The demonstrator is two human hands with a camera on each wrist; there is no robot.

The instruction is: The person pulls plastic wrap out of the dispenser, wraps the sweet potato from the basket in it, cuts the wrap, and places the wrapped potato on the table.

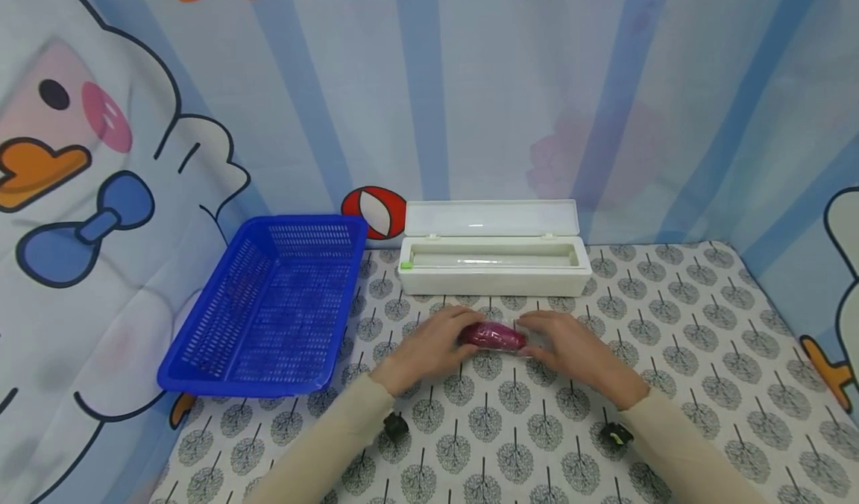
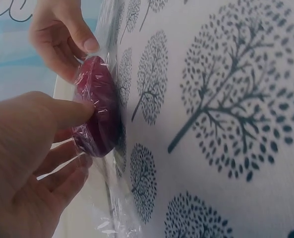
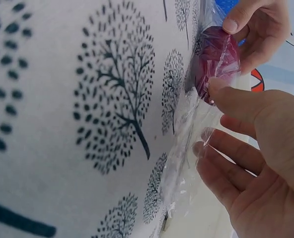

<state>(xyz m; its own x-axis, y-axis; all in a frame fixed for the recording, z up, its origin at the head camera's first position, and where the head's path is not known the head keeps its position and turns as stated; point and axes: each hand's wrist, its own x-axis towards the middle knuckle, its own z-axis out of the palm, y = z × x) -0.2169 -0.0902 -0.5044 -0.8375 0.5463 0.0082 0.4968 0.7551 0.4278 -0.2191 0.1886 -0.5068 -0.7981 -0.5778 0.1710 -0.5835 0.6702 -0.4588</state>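
A purple-red oblong vegetable (image 1: pixel 495 336), wrapped in clear cling film, lies crosswise low over the cloth between both hands. My left hand (image 1: pixel 435 342) holds its left end, with the thumb (image 2: pixel 77 113) pressed on the wrapped side and the fingers behind. At the other end is my right hand (image 1: pixel 570 347), its thumb (image 3: pixel 231 99) on the film-covered tip. The right fingers (image 3: pixel 231 156) curve beneath a loose flap of cling film (image 3: pixel 179 163). More slack film (image 2: pixel 119 208) trails from the left end in the left wrist view.
Behind the hands stands a white cling film dispenser (image 1: pixel 495 282), its lid (image 1: pixel 493 218) raised and a roll inside. A blue plastic basket (image 1: pixel 344 303) sits at the left. The tree-print tablecloth (image 1: pixel 590 429) meets a cartoon-printed curtain (image 1: pixel 470 116) at the back.
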